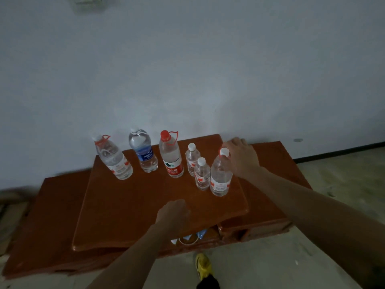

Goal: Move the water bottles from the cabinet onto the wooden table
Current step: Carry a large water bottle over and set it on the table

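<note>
Gripping the neck of a clear bottle (220, 176) just under its white cap, the right hand (241, 158) has its fingers closed on it near the right edge of the wooden table (135, 205); the base looks to be on the top, though I cannot tell whether it bears weight. The left hand (174, 213) hovers over the front edge, fingers curled loosely on nothing.

Two small bottles (201, 174) stand just beside the held one, close enough to touch it or nearly so. Farther left along the back edge stand a red-labelled bottle (171, 155) with a red cap and carry loop, a blue-labelled bottle (143, 151), and, near the back left corner, a bottle with a red loop handle (113, 158). Below the front edge an open cabinet compartment (193, 236) shows something white and blue, too dim to identify.

A sideways pull on release would likely knock the small neighbours over, since they are light, narrow and crowded. The held one also sits close to the right edge.

Labels: the red one bears white characters, the blue one white lettering; neither is legible.
</note>
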Tool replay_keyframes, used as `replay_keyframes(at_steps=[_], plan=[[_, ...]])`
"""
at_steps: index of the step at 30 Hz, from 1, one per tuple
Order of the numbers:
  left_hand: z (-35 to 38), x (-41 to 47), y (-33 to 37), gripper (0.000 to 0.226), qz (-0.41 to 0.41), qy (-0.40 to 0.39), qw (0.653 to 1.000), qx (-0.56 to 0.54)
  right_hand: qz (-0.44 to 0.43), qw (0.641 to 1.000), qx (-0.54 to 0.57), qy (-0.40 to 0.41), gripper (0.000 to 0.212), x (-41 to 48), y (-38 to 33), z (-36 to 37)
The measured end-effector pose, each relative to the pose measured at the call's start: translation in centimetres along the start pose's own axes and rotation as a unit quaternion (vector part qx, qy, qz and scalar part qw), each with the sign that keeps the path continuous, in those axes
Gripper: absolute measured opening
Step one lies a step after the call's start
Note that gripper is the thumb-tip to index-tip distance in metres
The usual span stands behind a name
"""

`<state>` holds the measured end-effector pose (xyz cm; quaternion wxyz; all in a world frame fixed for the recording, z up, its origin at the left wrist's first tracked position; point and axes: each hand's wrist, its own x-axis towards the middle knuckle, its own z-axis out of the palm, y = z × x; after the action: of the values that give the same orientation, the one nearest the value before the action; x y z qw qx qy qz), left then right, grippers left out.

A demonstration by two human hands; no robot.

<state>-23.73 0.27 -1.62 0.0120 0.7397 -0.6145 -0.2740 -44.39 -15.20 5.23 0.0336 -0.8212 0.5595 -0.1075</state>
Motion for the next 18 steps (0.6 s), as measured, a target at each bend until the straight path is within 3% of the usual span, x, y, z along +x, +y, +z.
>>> replay_keyframes(at_steps=[7, 18], plan=[[0.2, 8.5, 0.3, 0.016, -0.022, -0.058, 0.998, -0.019, 0.007, 0.994, 0.004, -0.109, 0.037, 6.2, 1.8, 5.3], [5.9, 15.4, 3.4, 0.021, -0.027, -0.183, 0.981, -0.057, 0.082, 0.990, 0.098, -0.055, 0.035, 7.0, 9.5, 5.9]])
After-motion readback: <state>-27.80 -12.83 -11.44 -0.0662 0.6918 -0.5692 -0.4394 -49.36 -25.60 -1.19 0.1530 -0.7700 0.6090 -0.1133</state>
